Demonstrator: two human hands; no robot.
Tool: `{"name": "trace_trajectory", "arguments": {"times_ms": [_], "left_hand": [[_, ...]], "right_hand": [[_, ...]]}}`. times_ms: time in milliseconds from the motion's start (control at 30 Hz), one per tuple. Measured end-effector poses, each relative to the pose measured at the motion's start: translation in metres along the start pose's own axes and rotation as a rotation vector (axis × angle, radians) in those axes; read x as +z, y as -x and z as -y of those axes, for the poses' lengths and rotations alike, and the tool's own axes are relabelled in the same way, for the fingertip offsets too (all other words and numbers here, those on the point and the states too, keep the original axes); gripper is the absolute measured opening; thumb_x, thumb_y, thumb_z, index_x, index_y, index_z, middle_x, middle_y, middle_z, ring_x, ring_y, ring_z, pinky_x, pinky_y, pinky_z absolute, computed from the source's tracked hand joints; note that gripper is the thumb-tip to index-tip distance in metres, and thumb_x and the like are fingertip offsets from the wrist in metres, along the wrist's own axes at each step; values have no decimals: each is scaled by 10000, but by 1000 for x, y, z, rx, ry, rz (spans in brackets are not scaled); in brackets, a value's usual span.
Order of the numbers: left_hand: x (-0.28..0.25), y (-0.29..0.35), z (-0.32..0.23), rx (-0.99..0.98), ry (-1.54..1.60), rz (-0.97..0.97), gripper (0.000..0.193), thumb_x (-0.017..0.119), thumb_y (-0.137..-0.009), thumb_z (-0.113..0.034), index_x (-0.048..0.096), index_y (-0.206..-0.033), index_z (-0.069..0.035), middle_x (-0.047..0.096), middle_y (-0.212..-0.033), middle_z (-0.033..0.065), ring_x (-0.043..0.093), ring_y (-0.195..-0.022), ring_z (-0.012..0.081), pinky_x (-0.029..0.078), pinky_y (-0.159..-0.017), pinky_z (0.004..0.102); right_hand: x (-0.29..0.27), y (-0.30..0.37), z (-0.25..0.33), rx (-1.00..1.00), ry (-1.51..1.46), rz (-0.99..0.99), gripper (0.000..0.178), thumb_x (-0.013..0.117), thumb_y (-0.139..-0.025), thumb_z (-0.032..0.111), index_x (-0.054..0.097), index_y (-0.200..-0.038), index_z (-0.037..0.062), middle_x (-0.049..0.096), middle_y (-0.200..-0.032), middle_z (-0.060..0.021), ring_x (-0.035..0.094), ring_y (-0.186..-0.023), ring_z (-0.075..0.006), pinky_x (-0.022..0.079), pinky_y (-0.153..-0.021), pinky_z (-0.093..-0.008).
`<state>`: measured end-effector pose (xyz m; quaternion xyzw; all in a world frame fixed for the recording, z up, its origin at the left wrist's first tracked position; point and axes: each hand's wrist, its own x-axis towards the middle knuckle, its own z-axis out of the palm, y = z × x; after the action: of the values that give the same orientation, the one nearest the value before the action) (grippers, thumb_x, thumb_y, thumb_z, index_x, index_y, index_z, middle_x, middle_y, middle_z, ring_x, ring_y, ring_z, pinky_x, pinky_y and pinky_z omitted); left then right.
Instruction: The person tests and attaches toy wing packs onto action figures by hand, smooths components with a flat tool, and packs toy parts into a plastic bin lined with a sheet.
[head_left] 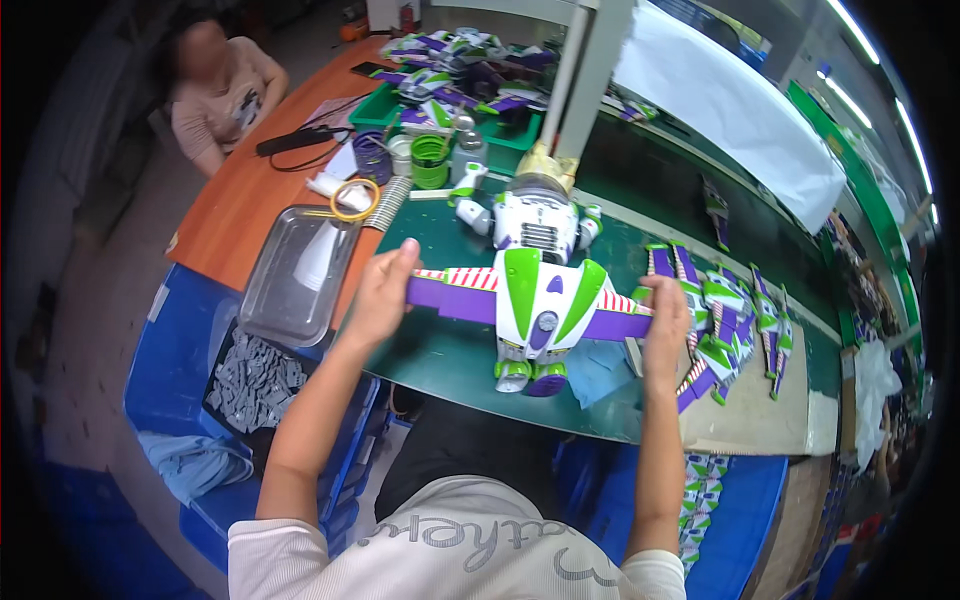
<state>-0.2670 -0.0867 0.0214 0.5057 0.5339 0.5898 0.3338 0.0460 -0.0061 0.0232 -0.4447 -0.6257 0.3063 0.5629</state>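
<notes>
A toy wing pack point(545, 310), white and green with purple wings and red-striped edges, spans the space between my hands. My left hand point(380, 295) is closed on its left wing tip, thumb up. At the other wing tip, my right hand point(667, 325) grips the purple end. Directly beyond lies a white toy figure body point(537, 222) with arms out to the sides; the pack overlaps its lower part. Green and purple toy feet point(530, 376) show below the pack. Whether pack and body are joined, I cannot tell.
Several winged packs point(720, 330) lie at the right, others in a far heap point(470, 70). A clear plastic tray point(300, 275), yellow tape roll point(354, 200) and green cup point(430, 160) stand left. Grey parts point(255, 380) fill a bin below. A person point(225, 95) sits far left.
</notes>
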Motion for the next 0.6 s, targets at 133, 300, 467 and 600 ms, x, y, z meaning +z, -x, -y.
{"name": "trace_trajectory", "arguments": {"times_ms": [133,300,467,600], "left_hand": [[-11,4,-9,-27,-12,45,472,411,-959,-396,453,-607,-85,422,-523,-37,385,-451,38,296,-416,213],[-3,11,-11,69,-54,124,460,387,-965,-338,391,-577,-91,378,-525,-27,343,-467,37,275,-437,210],[65,31,6,-70,783,183,584,160,-950,-533,386,-1130,-26,506,-1143,178,516,-1043,232,405,-919,340],[78,27,3,-250,887,233,764,107,-895,-643,297,-1301,-24,469,-1245,184,487,-1151,270,376,-996,390]], "right_hand": [[-1,-7,24,-232,229,127,308,510,-888,252,583,-1044,-4,566,-953,-112,541,-889,-199,416,-798,-291],[43,-1,79,-43,388,1128,496,739,-709,279,570,-1088,7,630,-1017,-161,606,-961,-257,439,-868,-334],[66,45,56,177,-247,737,398,722,-753,151,558,-1075,-15,638,-967,-89,597,-879,-132,473,-790,-286],[66,43,41,397,-525,429,358,678,-808,148,540,-1091,-22,622,-974,-81,593,-866,-120,482,-757,-270]]}}
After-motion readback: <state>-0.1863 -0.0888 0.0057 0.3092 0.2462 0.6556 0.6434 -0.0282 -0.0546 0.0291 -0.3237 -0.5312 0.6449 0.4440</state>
